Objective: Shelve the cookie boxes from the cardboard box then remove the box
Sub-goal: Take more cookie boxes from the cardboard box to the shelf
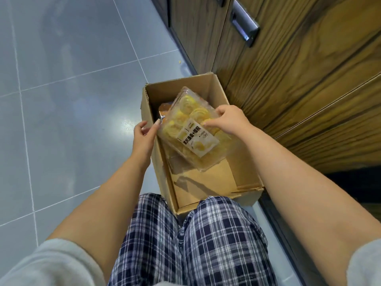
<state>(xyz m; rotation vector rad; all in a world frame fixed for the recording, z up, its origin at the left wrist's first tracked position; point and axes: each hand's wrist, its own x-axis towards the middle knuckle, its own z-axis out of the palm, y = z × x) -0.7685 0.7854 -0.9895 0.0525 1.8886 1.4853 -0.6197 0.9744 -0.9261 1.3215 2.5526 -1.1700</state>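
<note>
An orange-brown pack point(164, 107) lies mostly hidden behind the clear cookie box point(185, 112); its label point(198, 141) print blurs unreadably; plaid knees point(216, 221) cover the near corner of the cardboard box point(218, 93); what the left hand point(143, 135) grips is unclear.

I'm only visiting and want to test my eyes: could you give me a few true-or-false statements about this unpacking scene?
1. The clear cookie box is held above the open cardboard box. True.
2. Its cookies are dark brown. False: they are yellow.
3. The right hand has its grip on the clear cookie box. True.
4. The cardboard box stands on a table. False: it stands on the grey tiled floor, beside a wooden cabinet.
5. The cardboard box is otherwise empty. False: another pack lies at its far end.
</note>
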